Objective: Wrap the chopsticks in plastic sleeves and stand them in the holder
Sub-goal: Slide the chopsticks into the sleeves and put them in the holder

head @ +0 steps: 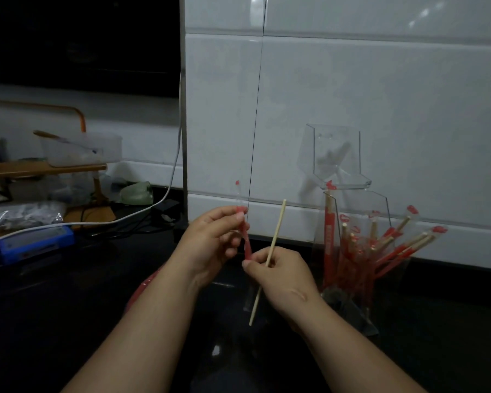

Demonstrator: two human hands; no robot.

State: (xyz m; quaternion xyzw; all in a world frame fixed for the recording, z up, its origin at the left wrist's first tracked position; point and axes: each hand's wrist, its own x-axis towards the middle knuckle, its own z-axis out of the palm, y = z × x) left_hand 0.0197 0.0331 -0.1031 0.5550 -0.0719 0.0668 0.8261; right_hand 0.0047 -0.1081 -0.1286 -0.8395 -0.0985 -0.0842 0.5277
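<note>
At the left edge of the frame a blue box [37, 243] lies on the dark table [68, 302], with a white cable [142, 215] running past it. In the middle, the left hand [210, 245] pinches a red-printed plastic sleeve [242, 219] in a narrow grip, and the sleeve stands upright. Just to the right, the right hand [282, 276] holds a bare, tilted chopstick [277, 231] in its grip, its thumb at the sleeve's lower end. At the right, wrapped chopsticks [380, 248] stand fanned in a clear holder [335, 154] against the tiled wall.
</note>
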